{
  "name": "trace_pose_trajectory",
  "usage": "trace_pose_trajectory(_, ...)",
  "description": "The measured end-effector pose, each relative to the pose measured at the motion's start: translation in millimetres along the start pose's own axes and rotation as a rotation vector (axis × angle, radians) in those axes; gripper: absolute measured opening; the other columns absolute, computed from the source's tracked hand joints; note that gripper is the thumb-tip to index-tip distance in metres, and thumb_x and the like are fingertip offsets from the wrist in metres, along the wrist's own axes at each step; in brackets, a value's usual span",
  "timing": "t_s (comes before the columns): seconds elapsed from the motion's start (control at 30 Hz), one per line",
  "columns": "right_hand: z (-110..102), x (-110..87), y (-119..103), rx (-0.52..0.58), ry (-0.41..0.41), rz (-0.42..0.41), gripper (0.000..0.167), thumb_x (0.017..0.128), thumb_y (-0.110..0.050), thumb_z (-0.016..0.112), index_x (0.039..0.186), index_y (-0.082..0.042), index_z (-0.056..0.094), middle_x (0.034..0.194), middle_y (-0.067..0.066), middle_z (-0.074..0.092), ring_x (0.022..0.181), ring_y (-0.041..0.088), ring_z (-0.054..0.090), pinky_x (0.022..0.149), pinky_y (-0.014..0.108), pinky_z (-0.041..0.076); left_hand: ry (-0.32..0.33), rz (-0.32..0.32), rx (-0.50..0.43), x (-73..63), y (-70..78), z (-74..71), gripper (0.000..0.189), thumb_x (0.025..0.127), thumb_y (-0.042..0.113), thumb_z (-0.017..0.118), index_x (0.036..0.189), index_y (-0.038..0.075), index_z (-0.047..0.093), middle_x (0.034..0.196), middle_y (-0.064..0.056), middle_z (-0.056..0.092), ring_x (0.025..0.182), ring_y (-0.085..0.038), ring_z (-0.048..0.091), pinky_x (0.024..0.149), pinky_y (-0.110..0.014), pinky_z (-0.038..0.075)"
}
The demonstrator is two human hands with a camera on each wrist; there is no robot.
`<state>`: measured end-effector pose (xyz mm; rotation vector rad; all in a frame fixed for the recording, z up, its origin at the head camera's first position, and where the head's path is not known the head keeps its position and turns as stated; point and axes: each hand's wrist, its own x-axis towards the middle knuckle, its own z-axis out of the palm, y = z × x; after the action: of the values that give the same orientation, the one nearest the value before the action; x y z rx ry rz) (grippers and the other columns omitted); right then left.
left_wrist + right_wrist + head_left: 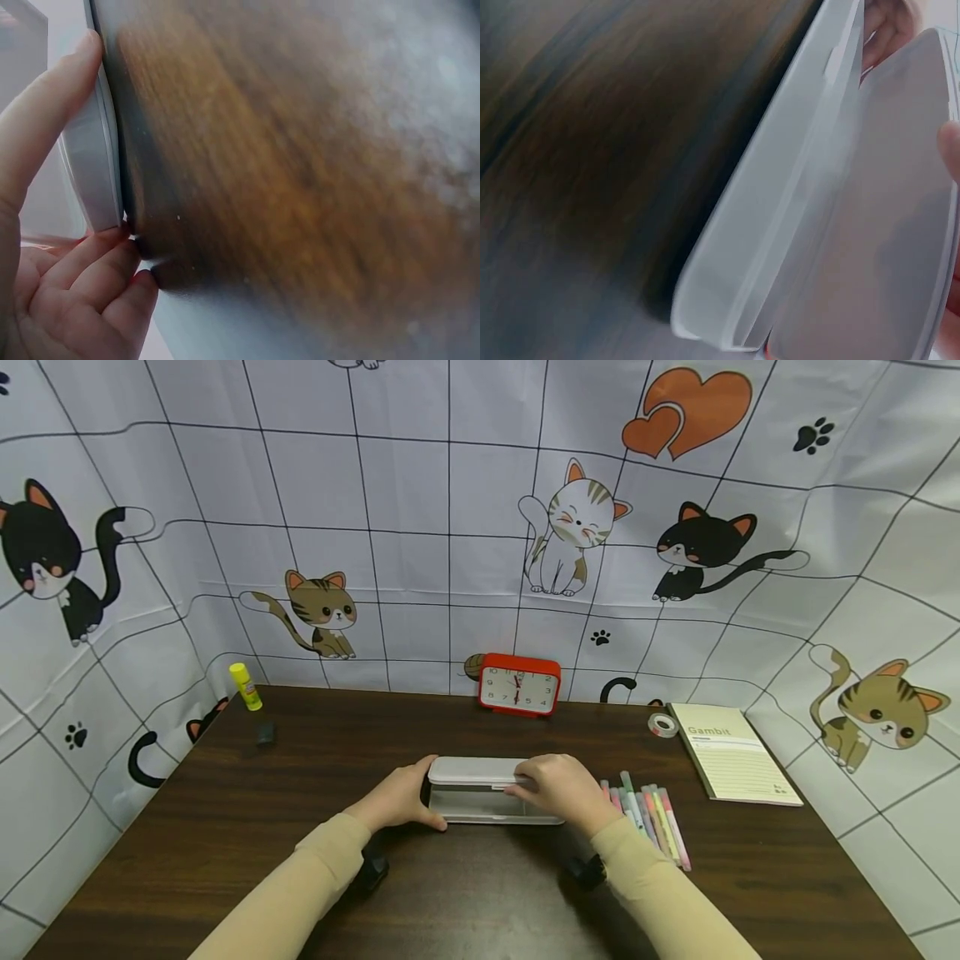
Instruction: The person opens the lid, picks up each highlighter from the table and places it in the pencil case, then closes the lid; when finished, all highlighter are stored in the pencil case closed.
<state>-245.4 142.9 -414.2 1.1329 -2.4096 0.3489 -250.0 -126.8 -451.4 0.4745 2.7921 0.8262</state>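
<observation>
A white pencil case (pixel 487 819) lies lengthwise on the dark table, its hinged lid (pixel 472 769) tilted partway up. At the left end, my left hand (pixel 397 795) grips the case, thumb along the front side and fingers behind. My right hand (pixel 558 789) holds the lid's front edge near the right end, thumb under the rim and fingers over the top. From the right wrist view, the case's base (pixel 757 184) and the raised lid stand apart like a wedge. Several pastel markers (pixel 651 822) lie in a row beside my right wrist.
A red clock (pixel 519 685) stands at the table's back edge. Right of it are a tape roll (pixel 663 717) and a notebook (pixel 735 752). A yellow glue stick (pixel 245 687) stands at the back left corner, near a small dark block (pixel 266 733). Cat-printed sheeting surrounds the table.
</observation>
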Motion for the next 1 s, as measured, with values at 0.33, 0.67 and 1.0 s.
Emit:
trace_pose_trajectory(0.33, -5.9, -7.3, 9.0, 0.014, 0.01, 0.056, 0.014, 0.077, -0.026, 0.078, 0.077, -0.014, 0.071, 0.07, -0.008, 0.067, 0.061, 0.003, 0.059, 0.059, 0.024, 0.051, 0.004, -0.001, -0.014, -0.4, -0.1, -0.8, 0.109, 0.061, 0.034, 0.09, 0.145, -0.001, 0.031, 0.131, -0.017, 0.055, 0.115, -0.03, 0.056, 0.098, -0.044, 0.044)
trace_pose_trajectory(0.67, -15.4, -12.6, 15.5, 0.0, 0.041, 0.093, 0.012, 0.075, -0.021, 0.081, 0.078, -0.014, 0.072, 0.073, -0.007, 0.068, 0.065, 0.005, 0.061, 0.06, 0.026, 0.052, 0.017, 0.004, -0.018, 0.5, -2.1, 0.6, 0.11, 0.06, 0.034, 0.091, 0.145, 0.0, 0.031, 0.128, -0.016, 0.057, 0.111, -0.028, 0.058, 0.096, -0.044, 0.045)
trace_pose_trajectory(1.0, -25.7, -24.1, 29.3, -0.013, 0.037, 0.152, 0.01, 0.077, -0.018, 0.079, 0.082, -0.013, 0.073, 0.077, -0.006, 0.068, 0.068, 0.007, 0.061, 0.064, 0.027, 0.052, 0.0, -0.027, -0.001, -0.7, -1.3, 0.8, 0.113, 0.062, 0.038, 0.089, 0.147, -0.001, 0.027, 0.132, -0.022, 0.054, 0.116, -0.032, 0.056, 0.098, -0.045, 0.044)
